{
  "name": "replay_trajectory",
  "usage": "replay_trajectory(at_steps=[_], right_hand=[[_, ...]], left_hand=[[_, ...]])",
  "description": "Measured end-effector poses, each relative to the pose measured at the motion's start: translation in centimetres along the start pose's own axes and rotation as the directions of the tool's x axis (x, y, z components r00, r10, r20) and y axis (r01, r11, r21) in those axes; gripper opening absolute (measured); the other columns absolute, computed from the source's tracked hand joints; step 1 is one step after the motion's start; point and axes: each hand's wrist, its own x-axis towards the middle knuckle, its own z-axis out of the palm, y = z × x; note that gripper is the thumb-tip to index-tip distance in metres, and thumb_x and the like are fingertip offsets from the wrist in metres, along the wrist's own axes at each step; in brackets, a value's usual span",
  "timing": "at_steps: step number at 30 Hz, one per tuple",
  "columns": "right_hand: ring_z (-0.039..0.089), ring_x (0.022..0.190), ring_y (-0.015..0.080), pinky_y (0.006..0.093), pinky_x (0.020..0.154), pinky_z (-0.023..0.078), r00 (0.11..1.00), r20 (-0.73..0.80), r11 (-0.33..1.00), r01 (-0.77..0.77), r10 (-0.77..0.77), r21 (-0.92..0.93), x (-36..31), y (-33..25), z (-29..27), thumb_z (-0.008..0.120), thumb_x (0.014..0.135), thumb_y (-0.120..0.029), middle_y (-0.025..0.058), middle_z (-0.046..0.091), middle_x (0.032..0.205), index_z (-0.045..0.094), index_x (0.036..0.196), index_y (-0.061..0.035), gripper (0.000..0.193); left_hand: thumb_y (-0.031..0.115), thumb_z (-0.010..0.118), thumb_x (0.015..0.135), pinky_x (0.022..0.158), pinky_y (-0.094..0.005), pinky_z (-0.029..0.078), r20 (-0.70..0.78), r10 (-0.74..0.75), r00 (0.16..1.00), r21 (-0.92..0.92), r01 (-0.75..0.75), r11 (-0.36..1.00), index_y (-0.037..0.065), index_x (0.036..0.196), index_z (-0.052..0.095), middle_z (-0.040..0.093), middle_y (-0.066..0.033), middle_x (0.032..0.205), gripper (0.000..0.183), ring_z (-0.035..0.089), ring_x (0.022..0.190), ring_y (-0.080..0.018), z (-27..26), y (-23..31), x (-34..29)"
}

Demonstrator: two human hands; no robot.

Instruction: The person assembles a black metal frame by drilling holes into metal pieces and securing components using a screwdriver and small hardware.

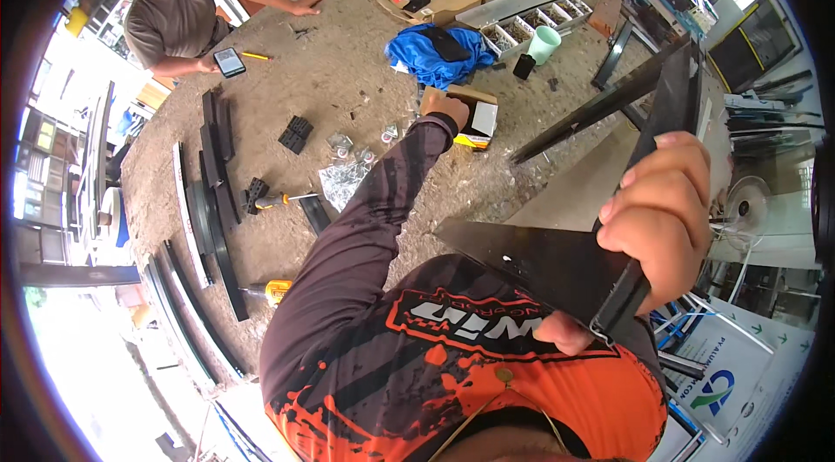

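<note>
My right hand (665, 210) is wrapped around a dark metal frame (670, 105) made of joined bars, held up close to my body on the right. One bar of it runs away toward the table and another comes back across my front. My left arm stretches forward over the table. My left hand (445, 107) reaches into a small open cardboard box (483, 118), and its fingers are hidden there. Beside that forearm lie a clear plastic bag of small parts (341, 186) and several small bagged pieces (389, 133). A screwdriver (283, 200) rests next to a black block (256, 195).
Black metal bars (222, 227) lie on the left of the table (270, 105). A yellow power tool (277, 291) is near my left elbow. Beyond the box are blue cloth (426, 57), a green cup (544, 44) and a divided tray (522, 30). Another person (178, 5) holds a phone (230, 62).
</note>
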Motion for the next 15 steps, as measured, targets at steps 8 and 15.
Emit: replay_trajectory(at_steps=[8,15], right_hand=[[0.047,0.057,0.0237,0.0428,0.069,0.041,1.000,0.006,1.000,0.016,-0.016,0.020,0.5,0.5,0.1,0.069,0.057,-0.073,0.0037,0.048,0.059,0.050,0.064,-0.0092,0.067],[0.043,0.057,0.0231,0.0418,0.068,0.039,1.000,0.005,1.000,0.009,-0.009,0.020,0.7,0.2,0.0,0.072,0.057,-0.071,0.0032,0.044,0.060,0.050,0.065,-0.0091,0.066]], left_hand=[[0.017,0.043,0.094,0.094,-0.0531,0.041,0.066,-0.083,0.994,-0.013,0.085,0.996,0.011,0.104,0.074,0.071,-0.0116,0.108,0.033,0.067,0.103,-0.0288,-0.9,1.6,0.0],[0.016,0.042,0.094,0.093,-0.0531,0.041,0.076,-0.130,0.989,0.000,0.130,0.992,0.010,0.108,0.073,0.070,-0.0127,0.112,0.034,0.067,0.105,-0.0300,-1.0,1.0,-0.1]])
